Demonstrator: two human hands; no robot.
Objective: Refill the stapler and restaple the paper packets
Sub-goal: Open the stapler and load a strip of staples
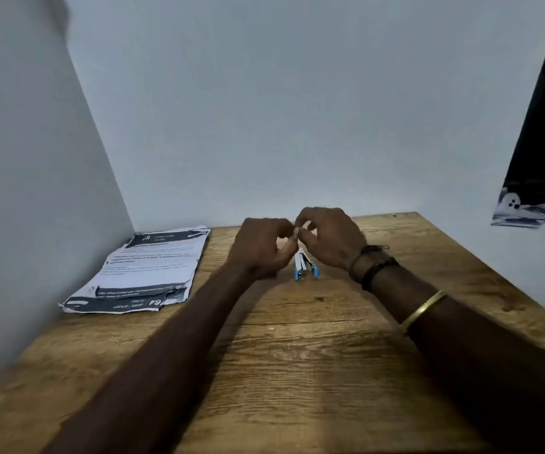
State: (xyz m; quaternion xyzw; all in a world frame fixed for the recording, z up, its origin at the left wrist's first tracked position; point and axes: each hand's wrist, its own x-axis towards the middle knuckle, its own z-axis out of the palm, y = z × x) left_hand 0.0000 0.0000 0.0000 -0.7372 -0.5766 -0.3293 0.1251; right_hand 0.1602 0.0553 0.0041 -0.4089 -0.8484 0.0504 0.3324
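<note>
The stapler (305, 268) lies on the desk (297, 371) just below the two hands, a small blue and silver one with its near end toward the person. It looks light and rigid, with hard, rather slick plastic and metal. It should slide readily on the wood if pushed from one side, so the sound hold is across its body, thumb on one flank and fingers on the other, well clear of the front mouth. Any strip of staples would be another matter: thin, brittle, apt to snap into pieces, best pinched by its long sides and kept level.

Just above the stapler the left hand (261, 247) and right hand (328, 237) meet, fingertips drawn together in a fine pinch. They seem to share something very small between them, possibly staples, but it is too tiny and blurred to name. Neither hand touches the stapler. Both forearms reach forward over the desk and converge, wrists slightly raised, palms turned inward; the right wrist wears dark bands (374, 265), and a gold bangle (423, 311) sits further up that arm.

The paper packets (143, 270) lie in a loose, crumpled stack well to the left, near the wall corner, untouched.
</note>
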